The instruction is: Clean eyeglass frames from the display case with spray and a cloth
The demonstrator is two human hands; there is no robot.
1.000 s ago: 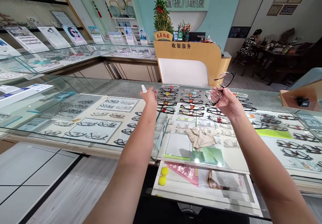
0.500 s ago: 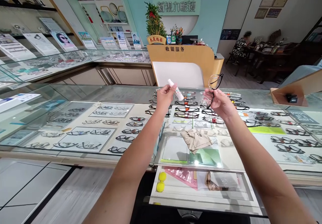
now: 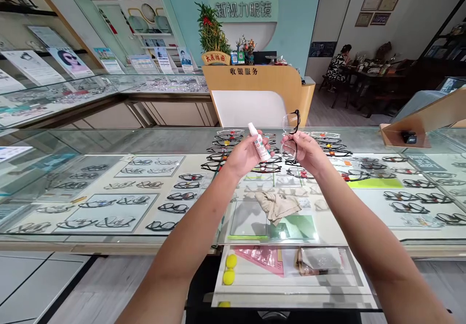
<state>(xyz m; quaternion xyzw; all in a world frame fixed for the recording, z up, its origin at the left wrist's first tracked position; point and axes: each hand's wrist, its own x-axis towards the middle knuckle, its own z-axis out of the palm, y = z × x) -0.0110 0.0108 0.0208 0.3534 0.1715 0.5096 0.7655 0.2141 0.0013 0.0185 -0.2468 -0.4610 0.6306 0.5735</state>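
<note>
My left hand (image 3: 248, 155) is closed around a small white bottle (image 3: 259, 144) with a printed label, its narrow top tilted up and to the left. Just to the right, my right hand (image 3: 307, 151) pinches a pair of glasses (image 3: 291, 122) with black and clear frames, turned on end so one lens stands above the other. Bottle and glasses are apart, both raised over the glass display counter (image 3: 160, 142). Below the hands, a crumpled beige cloth (image 3: 278, 206) lies on the counter top.
Rows of eyeglasses (image 3: 173, 208) fill the counter on both sides. An open drawer (image 3: 262, 290) below holds yellow round things (image 3: 230, 268) and plastic packets (image 3: 320, 260). A wooden stand (image 3: 425, 120) is at right. Beyond are a cashier desk (image 3: 255, 78) and a seated person (image 3: 338, 69).
The glasses have come left and closer to the bottle, and their lenses are turned more toward me. My left hand has rotated, showing the bottle's label. The view has shifted slightly right.
</note>
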